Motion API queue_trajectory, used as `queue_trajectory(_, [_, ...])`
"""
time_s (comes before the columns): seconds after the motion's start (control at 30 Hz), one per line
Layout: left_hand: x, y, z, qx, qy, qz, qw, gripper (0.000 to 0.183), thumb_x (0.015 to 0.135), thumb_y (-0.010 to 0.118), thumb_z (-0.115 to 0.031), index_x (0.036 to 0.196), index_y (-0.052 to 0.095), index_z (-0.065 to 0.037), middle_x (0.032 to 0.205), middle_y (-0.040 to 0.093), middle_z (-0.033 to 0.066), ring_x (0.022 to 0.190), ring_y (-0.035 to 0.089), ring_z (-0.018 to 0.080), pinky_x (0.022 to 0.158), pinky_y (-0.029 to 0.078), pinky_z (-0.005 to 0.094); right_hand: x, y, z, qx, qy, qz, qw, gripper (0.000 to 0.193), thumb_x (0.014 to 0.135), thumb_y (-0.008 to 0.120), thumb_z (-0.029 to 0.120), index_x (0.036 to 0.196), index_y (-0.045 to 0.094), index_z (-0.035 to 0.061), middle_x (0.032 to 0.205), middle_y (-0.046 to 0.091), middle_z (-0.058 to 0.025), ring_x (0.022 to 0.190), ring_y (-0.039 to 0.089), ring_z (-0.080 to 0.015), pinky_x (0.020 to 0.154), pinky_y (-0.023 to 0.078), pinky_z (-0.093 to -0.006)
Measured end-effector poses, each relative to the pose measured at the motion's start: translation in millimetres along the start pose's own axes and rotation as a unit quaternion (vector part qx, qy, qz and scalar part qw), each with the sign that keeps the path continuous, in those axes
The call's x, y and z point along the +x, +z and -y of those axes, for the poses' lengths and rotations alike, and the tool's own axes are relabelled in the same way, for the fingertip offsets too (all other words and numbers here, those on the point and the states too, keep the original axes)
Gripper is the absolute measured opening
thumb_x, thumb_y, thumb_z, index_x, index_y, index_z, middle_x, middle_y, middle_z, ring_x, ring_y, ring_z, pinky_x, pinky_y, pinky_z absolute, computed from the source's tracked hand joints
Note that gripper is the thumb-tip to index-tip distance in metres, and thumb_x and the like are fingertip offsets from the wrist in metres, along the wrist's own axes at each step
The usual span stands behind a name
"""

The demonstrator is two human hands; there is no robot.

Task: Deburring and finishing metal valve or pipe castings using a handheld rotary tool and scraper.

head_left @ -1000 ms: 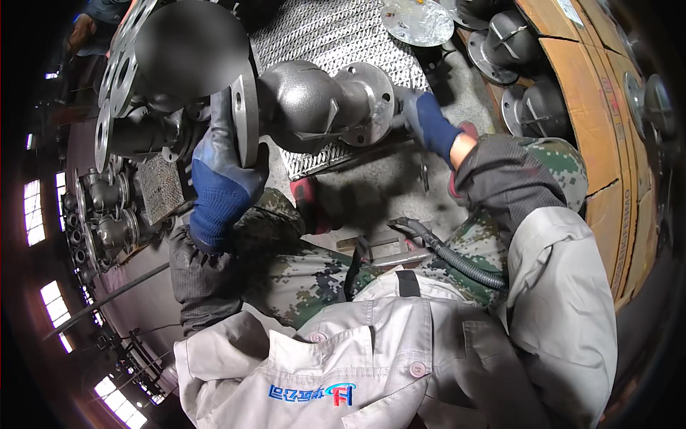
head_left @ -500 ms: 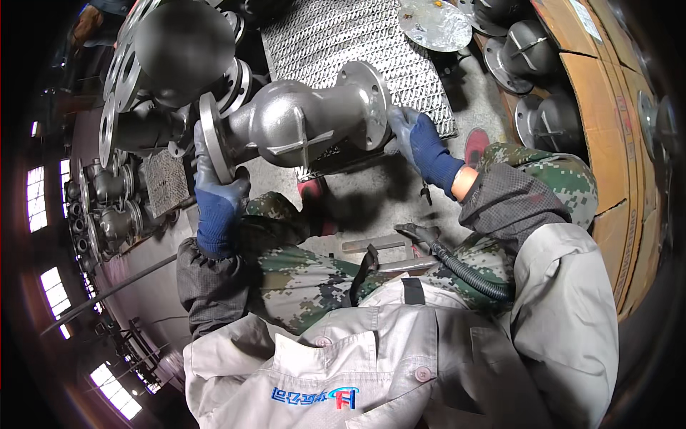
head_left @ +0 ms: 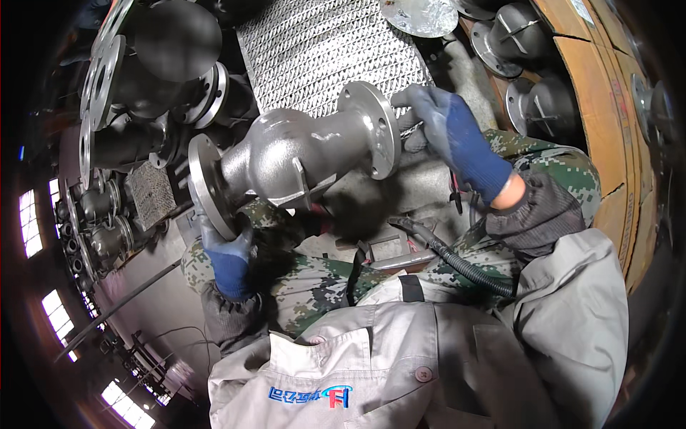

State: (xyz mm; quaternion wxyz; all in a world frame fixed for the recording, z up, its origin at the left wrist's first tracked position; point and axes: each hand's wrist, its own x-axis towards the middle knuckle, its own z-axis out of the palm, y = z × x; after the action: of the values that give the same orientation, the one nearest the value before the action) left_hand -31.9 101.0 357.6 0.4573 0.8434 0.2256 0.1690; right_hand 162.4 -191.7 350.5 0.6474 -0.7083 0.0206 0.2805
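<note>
A grey metal flanged valve body (head_left: 286,154) with a rounded middle and a raised cross-shaped rib is held in front of me, tilted, its right end farther away. My left hand (head_left: 227,250), in a blue-and-grey work glove, grips the lower rim of its left flange. Gloved the same way, my right hand (head_left: 454,132) has curled fingers against the outer side of the right flange. Part of that grip faces away from me. Beyond the valve body lies a metal grating plate (head_left: 329,57) with a raised pattern.
More flanged valve bodies (head_left: 153,79) are stacked at the far left, and others (head_left: 547,107) stand beside a cardboard box (head_left: 604,121) on the right. A round metal disc (head_left: 421,14) lies beyond the grating. A black corrugated hose (head_left: 464,264) crosses my lap.
The valve body has tipped, its left end coming down and nearer. My left hand has come down with it. My right hand has moved slightly up and to the right.
</note>
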Motion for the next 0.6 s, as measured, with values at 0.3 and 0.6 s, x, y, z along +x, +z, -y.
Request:
queue_trajectory(0.3, [-18.2,3.7,13.3,-0.026,-0.047,-0.035,0.998,0.041,0.079,0.066,0.0,0.116,0.048,0.001,0.092,0.062,0.0094,0.07,0.06,0.012,0.06,0.049,0.0219,-99.1,2.1,-9.9,0.07,0.067,0.248,0.964,0.04,0.1,0.03,0.026,0.122,0.053,0.0009,0.091,0.069,-0.0112,0.059,0.054,-0.0036,0.052,0.04,-0.0166])
queue_trajectory(0.6, [-20.7,5.3,4.1,-0.087,-0.108,-0.053,0.989,0.048,0.075,0.065,0.006,0.12,0.049,-0.001,0.102,0.06,0.0093,0.086,0.06,0.0143,0.074,0.05,0.0267,-97.4,23.1,-24.7,0.071,0.067,0.13,0.987,0.048,0.098,0.037,0.01,0.145,0.027,0.0089,0.115,0.057,-0.0107,0.068,0.049,-0.0044,0.062,0.042,-0.0182])
